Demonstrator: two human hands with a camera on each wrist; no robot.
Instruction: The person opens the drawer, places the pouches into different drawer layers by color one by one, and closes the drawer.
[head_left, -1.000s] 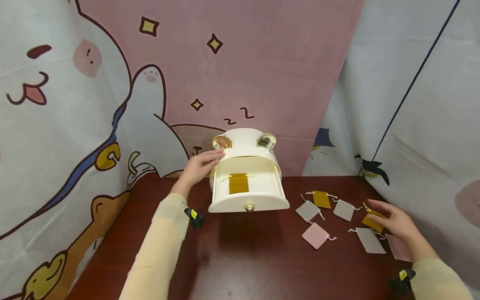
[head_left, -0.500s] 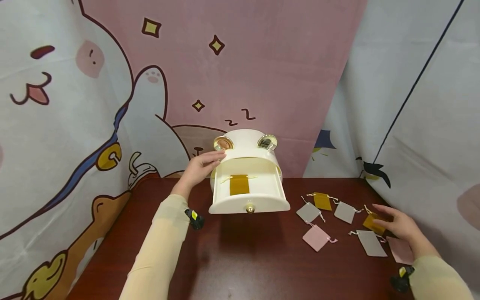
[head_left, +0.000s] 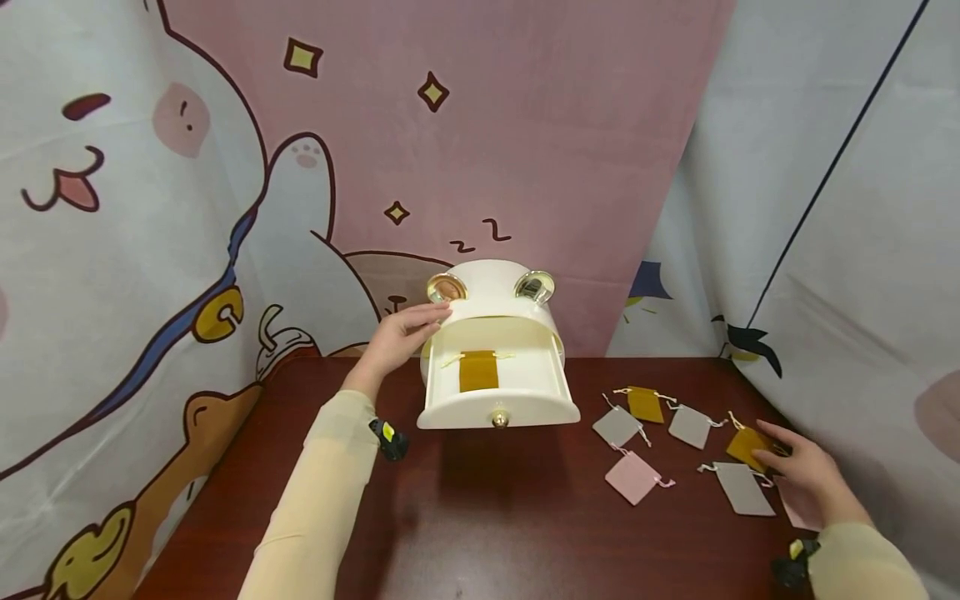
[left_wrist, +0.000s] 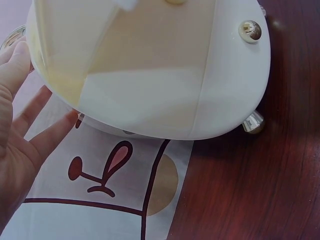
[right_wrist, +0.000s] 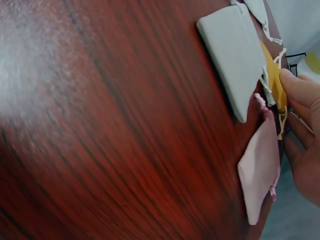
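In the head view my left hand [head_left: 405, 337] rests against the upper left side of a cream frog-shaped box [head_left: 491, 292] with round golden eyes. Its fingertips touch the shell just below the left eye. From the box a drawer [head_left: 498, 408] stands pulled out, holding a mustard drawstring pouch [head_left: 478, 371]. Far to the right, my right hand [head_left: 813, 475] is at another mustard pouch [head_left: 746, 448], thumb and forefinger apart around its right side. The right wrist view shows the thumb touching this pouch [right_wrist: 274, 80] near its strings; the other fingertips are partly hidden.
Several more pouches lie on the dark red table [head_left: 480, 533]: a mustard one [head_left: 645, 404], grey ones [head_left: 742, 489] and pink ones [head_left: 633, 477]. A pink pouch [head_left: 798, 504] is partly under my right hand. A printed cloth [head_left: 525, 125] hangs behind.
My right hand has shifted slightly right and down over the mustard pouch toward its right side. My left hand stays against the box, and the drawer remains out.
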